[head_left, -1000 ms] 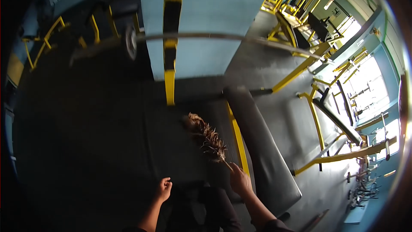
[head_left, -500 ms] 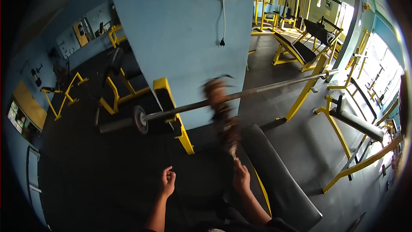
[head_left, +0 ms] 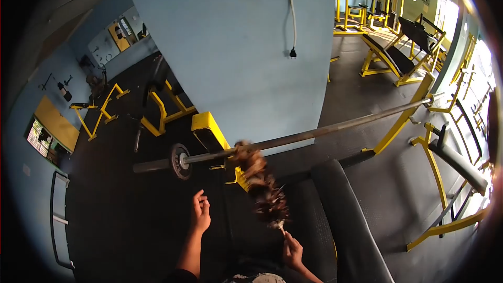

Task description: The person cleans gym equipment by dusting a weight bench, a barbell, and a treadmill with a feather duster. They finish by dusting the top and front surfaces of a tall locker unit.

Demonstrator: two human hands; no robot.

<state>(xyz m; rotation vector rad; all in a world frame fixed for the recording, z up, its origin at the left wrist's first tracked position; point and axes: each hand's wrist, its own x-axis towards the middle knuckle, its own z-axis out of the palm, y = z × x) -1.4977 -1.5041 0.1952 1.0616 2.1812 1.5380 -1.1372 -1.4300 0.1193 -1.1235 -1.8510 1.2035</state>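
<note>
My right hand (head_left: 292, 249) is closed round the thin handle of a brown feather duster (head_left: 266, 191). The duster slants up and left, and its tip overlaps the barbell (head_left: 314, 131) near the left upright of the rack. Left of the duster, my left hand (head_left: 200, 211) is raised with nothing in it, fingers loosely bent and apart. A small weight plate (head_left: 180, 161) sits on the bar's left end, above my left hand. To the right of the duster lies a black padded bench (head_left: 353, 220).
The yellow left upright (head_left: 208, 126) and right upright (head_left: 401, 118) hold the bar. Behind stands a blue pillar (head_left: 236, 47) with a hanging plug (head_left: 293, 52). Yellow-framed machines stand on both sides, including a padded bench (head_left: 458, 166) at right and a leg machine (head_left: 403, 52) farther back.
The duster has swept left along the bar, from its middle toward the left upright. My view has turned a little left. My left hand stays raised with nothing in it.
</note>
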